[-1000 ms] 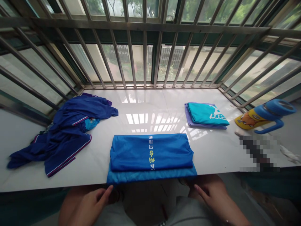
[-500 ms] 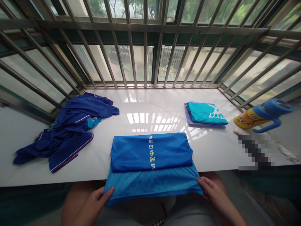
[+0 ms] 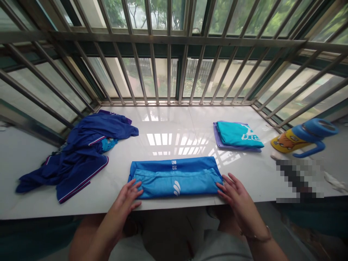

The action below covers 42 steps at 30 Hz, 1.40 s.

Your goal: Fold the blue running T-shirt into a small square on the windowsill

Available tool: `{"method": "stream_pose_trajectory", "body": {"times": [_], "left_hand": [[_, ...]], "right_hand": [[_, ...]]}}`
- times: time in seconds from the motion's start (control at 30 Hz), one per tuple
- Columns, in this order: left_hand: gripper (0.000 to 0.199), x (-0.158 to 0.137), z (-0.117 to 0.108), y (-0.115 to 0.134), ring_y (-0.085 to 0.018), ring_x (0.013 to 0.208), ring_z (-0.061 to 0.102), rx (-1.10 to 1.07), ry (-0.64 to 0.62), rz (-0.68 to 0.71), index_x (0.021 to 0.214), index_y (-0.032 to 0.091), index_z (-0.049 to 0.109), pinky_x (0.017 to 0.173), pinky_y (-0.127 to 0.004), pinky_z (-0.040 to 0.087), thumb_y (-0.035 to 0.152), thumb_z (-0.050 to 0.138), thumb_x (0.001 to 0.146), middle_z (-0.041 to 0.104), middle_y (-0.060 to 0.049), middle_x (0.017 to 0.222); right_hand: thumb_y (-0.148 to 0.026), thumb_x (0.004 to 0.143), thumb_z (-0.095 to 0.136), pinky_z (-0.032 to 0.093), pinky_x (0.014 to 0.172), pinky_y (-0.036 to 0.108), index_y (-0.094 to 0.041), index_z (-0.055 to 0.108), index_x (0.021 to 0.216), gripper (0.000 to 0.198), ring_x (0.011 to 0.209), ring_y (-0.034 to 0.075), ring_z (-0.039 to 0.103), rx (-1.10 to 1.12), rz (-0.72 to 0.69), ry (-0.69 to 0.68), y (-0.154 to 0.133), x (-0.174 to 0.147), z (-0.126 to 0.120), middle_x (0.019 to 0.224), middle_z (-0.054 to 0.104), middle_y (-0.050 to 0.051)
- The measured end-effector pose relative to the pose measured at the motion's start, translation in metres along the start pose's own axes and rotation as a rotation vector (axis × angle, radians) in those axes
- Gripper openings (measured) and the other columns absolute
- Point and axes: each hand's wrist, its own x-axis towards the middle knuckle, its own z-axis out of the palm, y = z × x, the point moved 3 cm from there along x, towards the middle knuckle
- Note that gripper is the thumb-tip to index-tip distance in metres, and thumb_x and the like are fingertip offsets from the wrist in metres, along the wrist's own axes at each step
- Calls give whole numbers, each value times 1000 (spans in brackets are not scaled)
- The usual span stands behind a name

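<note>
A blue shirt (image 3: 195,185) lies folded into a long band near the front edge of the white tabletop. Its lighter blue lower part, with a white logo, is turned up over the darker printed part. My left hand (image 3: 129,197) rests at the shirt's left end, fingers apart and fingertips on the fabric. At the opposite end my right hand (image 3: 234,189) touches the cloth with its fingers spread. Neither hand grips the shirt.
To the left lies a crumpled pile of dark blue clothes (image 3: 84,145). Folded turquoise and purple garments (image 3: 236,134) are stacked at the back right. A blue and yellow bottle (image 3: 301,136) stands far right beside a blurred-out dark object (image 3: 295,175). Metal window bars (image 3: 168,72) border the table (image 3: 174,114).
The shirt's light blue lower edge, held stretched over the table's front edge, has been folded up and away onto the darker part. Both hands have let go and moved forward onto the ends.
</note>
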Motion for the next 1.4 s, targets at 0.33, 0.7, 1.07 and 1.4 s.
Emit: {"method": "stream_pose_trajectory", "body": {"times": [0.33, 0.7, 1.07, 1.4], "left_hand": [[37, 15, 26, 11, -34, 135, 68, 1051, 208, 893, 134, 21, 73, 117, -55, 53, 30, 47, 109, 75, -14, 142], [59, 3, -2, -38, -39, 147, 58, 1299, 279, 806, 162, 24, 57, 119, -59, 48, 20, 50, 103, 55, -14, 168], [57, -26, 19, -39, -36, 158, 49, 1019, 93, 839, 159, 30, 61, 140, -64, 18, 22, 50, 104, 53, -8, 170], [45, -8, 54, -26, -37, 155, 53, 1143, -154, 921, 152, 30, 68, 138, -68, 18, 36, 57, 109, 58, -9, 166]], "right_hand": [[-49, 105, 53, 54, 104, 50, -17, 68, 131, 43, 111, 34, 68, -1097, -782, 120, -11, 11, 25, 120, 74, 18], [-41, 106, 53, 38, 66, 32, -22, 67, 109, 24, 82, 25, 69, -1282, -437, 159, -4, 31, 13, 92, 75, 8], [-56, 106, 53, 51, 82, 37, -18, 66, 122, 44, 99, 30, 70, -1264, -457, 187, -7, 22, 14, 108, 71, 13], [-42, 113, 50, 50, 81, 37, -17, 66, 107, 31, 97, 31, 72, -1474, -369, 173, -9, 24, 35, 103, 73, 16]]}}
